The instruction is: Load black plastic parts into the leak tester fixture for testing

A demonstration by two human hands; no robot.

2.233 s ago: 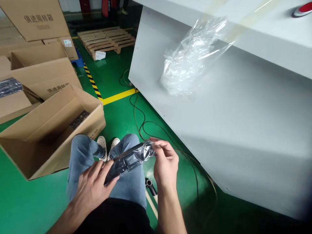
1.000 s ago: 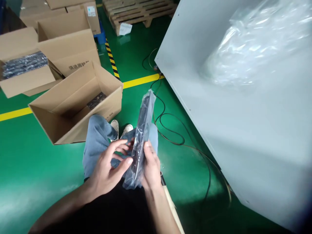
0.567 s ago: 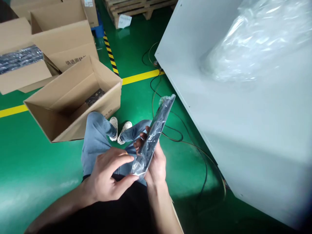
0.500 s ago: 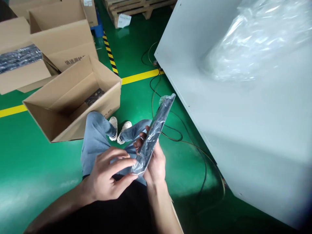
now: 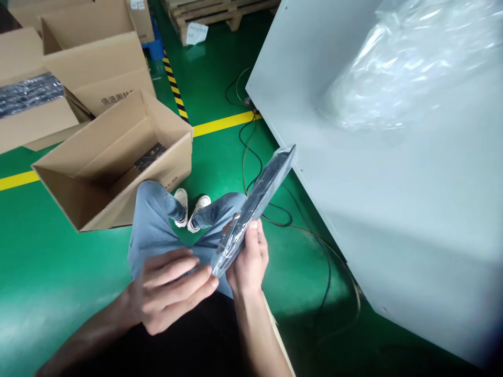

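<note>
A long, flat dark part in a clear plastic bag (image 5: pixel 251 209) slants up and to the right over my lap. My right hand (image 5: pixel 249 262) is closed around its lower half, with the thumb side along its edge. What the part inside is, I cannot make out. My left hand (image 5: pixel 175 288) is at the package's lower end, fingers stretched out and the fingertips at the plastic. Whether they press on the bag or only brush it is unclear.
An open cardboard box (image 5: pixel 118 162) with a dark item inside stands before my knees. Behind it another open box (image 5: pixel 31 115) holds plastic-wrapped items. At right is a grey panel surface (image 5: pixel 393 209) bearing clear plastic bags (image 5: pixel 424 68). Cables (image 5: pixel 283 222) run over the green floor.
The package has turned in my right hand, its far end shifting right and slightly up. My left hand has drawn back a little, its fingers straighter at the lower end.
</note>
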